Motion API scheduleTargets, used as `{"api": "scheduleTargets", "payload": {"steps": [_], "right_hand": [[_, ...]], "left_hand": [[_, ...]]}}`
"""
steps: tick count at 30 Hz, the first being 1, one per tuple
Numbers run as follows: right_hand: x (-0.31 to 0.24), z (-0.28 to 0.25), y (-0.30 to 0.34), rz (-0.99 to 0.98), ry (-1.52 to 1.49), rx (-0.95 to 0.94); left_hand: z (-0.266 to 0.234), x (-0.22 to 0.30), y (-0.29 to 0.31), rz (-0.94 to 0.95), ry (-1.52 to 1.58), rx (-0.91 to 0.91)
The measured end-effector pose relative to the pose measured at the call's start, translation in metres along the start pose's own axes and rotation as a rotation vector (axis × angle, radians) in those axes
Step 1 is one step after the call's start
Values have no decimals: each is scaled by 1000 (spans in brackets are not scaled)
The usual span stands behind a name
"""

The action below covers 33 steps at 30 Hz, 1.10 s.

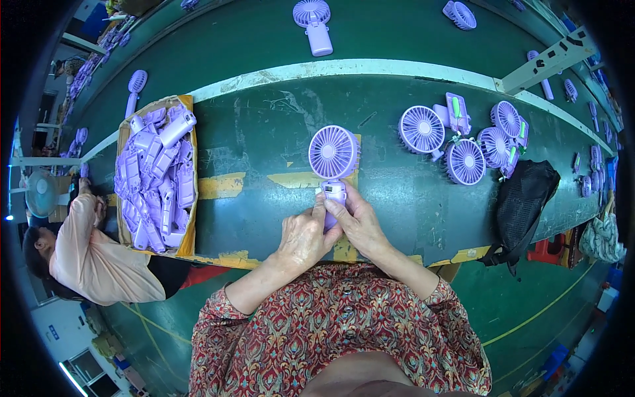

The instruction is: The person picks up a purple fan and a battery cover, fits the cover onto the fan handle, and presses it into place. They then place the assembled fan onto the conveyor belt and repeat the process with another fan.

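A light purple handheld fan (332,152) stands out from my two hands over the green workbench, its round grille pointing away from me. My left hand (303,236) is closed on the left of the fan's handle, its fingers by a small dark window there. My right hand (360,223) wraps the other side of the handle, with the thumb pressed on its front. Both hands hide the lower handle. To the left, a cardboard box (192,228) is heaped with purple plastic fan housing parts (159,149).
Several purple fans (465,161) with opened handles lie to the right, beside a black mesh bag (528,198) at the bench edge. A pale rail (331,69) crosses behind; beyond it lies another fan (319,40). A co-worker (99,255) sits at the left.
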State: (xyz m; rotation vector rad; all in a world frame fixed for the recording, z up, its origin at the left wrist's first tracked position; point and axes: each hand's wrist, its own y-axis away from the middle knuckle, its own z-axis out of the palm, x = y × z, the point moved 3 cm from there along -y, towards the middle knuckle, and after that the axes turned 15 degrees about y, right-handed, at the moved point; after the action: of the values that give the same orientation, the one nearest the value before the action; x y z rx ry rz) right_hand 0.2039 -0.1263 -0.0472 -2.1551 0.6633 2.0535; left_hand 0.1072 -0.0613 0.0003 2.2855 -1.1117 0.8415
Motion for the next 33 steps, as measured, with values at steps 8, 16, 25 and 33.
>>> {"api": "scheduleTargets", "payload": {"steps": [8,16,25,33], "right_hand": [[-3,-10,-2,70,-566,-27],[-20,-20,2,-7,-580,-50],[-30,-35,-16,22,-699,12],[-48,-140,-71,-53,154,-135]], "left_hand": [[5,-24,-2,-179,719,-6],[7,-11,-11,-47,762,-133],[-3,2,-39,-92,852,-128],[-48,-33,-97,-139,1096,142]]}}
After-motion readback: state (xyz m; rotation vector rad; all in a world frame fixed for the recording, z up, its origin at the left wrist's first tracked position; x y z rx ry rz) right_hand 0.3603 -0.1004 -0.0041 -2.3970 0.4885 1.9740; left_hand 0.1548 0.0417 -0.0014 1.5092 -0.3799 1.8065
